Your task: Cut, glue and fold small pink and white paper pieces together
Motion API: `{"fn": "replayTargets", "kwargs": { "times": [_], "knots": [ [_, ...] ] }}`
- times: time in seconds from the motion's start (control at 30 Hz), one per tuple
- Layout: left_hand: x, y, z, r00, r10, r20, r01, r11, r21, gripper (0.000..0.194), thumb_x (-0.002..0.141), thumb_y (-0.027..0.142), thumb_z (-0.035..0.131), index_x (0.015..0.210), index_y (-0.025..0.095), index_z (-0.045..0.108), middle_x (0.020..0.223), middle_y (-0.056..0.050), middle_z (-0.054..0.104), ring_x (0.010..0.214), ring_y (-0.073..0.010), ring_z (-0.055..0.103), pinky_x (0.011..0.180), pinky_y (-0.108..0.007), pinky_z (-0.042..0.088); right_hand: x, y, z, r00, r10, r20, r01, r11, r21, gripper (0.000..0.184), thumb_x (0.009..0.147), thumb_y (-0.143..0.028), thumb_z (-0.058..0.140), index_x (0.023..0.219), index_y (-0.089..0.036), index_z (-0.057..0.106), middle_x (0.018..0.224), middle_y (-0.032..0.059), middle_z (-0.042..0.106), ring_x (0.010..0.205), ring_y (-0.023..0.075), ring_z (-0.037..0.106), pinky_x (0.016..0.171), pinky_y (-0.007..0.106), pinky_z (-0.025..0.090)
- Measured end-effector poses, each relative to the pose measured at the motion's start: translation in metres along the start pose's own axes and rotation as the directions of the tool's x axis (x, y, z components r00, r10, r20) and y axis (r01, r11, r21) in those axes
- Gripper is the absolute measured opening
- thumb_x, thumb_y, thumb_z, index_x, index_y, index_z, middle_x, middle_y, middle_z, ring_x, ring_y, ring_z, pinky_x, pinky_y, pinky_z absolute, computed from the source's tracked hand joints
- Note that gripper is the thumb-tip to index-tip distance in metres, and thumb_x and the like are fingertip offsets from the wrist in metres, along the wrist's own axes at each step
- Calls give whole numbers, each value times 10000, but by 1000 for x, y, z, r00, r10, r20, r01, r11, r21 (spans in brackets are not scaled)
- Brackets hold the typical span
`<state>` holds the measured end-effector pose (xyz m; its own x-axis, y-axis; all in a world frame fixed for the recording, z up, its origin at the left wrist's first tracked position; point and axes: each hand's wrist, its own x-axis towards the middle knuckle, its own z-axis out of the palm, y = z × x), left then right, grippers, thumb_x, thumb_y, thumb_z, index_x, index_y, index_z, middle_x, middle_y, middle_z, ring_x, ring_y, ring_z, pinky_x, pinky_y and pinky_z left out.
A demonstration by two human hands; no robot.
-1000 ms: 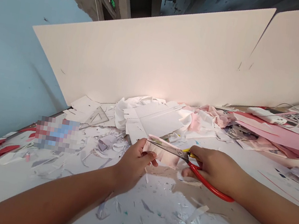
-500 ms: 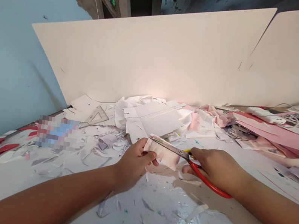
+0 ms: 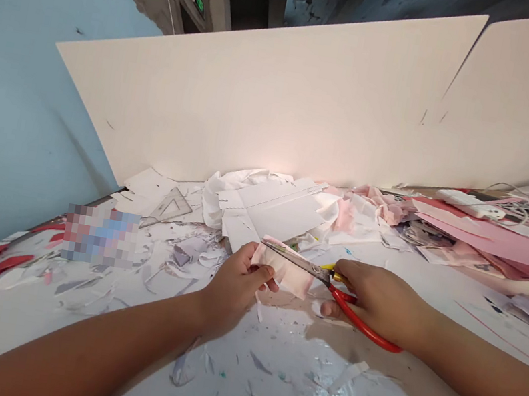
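My left hand (image 3: 241, 283) pinches the left end of a small pale pink piece of paper (image 3: 290, 278) between thumb and fingers. My right hand (image 3: 374, 297) is closed round the handles of a pair of scissors (image 3: 360, 323), one loop red and the other side yellow. The metal blades point left and lie along the upper edge of the pink piece, close to my left fingers. A narrow strip (image 3: 259, 306) hangs just below my left hand. Whether the blades are fully closed is hard to make out.
White paper scraps (image 3: 207, 256) litter the white table (image 3: 273, 389). A clear set square (image 3: 175, 205) lies at the back left, beside stacked white sheets (image 3: 277, 210). Pink sheets (image 3: 501, 241) and a white power strip (image 3: 471, 204) with cable lie at right. A white partition (image 3: 279, 112) stands behind.
Both hands, with the paper and scissors, have shifted slightly left. The scissor handles have turned a little in my right hand, and the blades remain along the paper's upper edge.
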<state>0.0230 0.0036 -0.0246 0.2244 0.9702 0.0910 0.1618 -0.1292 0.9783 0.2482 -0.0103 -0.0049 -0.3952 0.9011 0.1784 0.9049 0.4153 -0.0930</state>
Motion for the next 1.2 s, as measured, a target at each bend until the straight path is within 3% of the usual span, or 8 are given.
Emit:
{"fn": "replayTargets", "kwargs": {
  "times": [0.2,0.3,0.5,0.83,1.2],
  "knots": [
    [-1,-4,0,999,17,29,-18,999,34,193,752,271,517,921,178,517,602,10,594,632,-137,576,644,-267,401,-2,-6,1,995,-100,-18,101,989,108,402,771,-541,436,880,-170,544,865,94,577,720,222,580,593,297,429],
    [-2,-7,2,1000,14,27,-15,999,42,156,753,280,514,876,183,519,613,6,599,633,-139,575,619,-263,401,-2,-6,0,995,-101,-18,103,989,110,391,784,-541,424,884,-186,554,856,75,570,686,204,580,566,285,423],
    [-3,-6,3,1000,-5,-10,6,999,32,124,726,282,538,800,186,512,598,7,591,616,-140,577,602,-255,408,-1,-2,0,999,-43,-26,44,998,33,427,753,-601,433,819,-197,555,797,55,582,654,201,571,536,283,397],
    [-5,-3,4,1000,-15,23,15,1000,17,127,738,283,536,803,179,501,609,14,585,609,-126,560,623,-255,403,0,0,2,1000,-21,-2,21,998,-57,457,758,-615,410,752,-183,560,761,64,585,642,211,582,532,285,374],
    [-7,0,2,998,-17,62,17,1000,6,123,759,281,524,807,178,477,596,5,598,626,-133,556,606,-250,398,1,2,0,999,-44,21,48,976,-212,325,810,-435,397,727,-167,562,730,98,631,609,238,598,495,280,303]
  ]
}}
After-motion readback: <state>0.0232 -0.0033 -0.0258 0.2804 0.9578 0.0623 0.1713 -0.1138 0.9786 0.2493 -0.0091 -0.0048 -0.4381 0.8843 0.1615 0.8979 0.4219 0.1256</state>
